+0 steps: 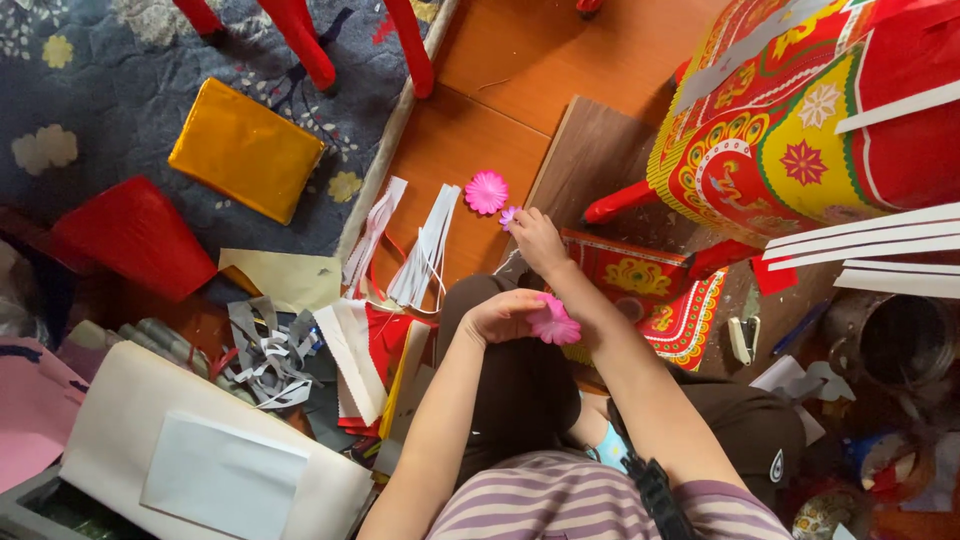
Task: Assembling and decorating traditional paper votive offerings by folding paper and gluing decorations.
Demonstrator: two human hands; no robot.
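While left hand [497, 315] grips pink flower [553, 323], right hand [537, 240] ahead

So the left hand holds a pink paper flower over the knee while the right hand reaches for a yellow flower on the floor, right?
Not quite. In the head view the flower on the floor is pink, not yellow. The rest stands: the left hand holds a pink paper flower over the knee, and the right hand reaches out toward the floor flower.

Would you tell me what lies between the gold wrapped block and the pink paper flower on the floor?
White paper strips lie between them, by the head view.
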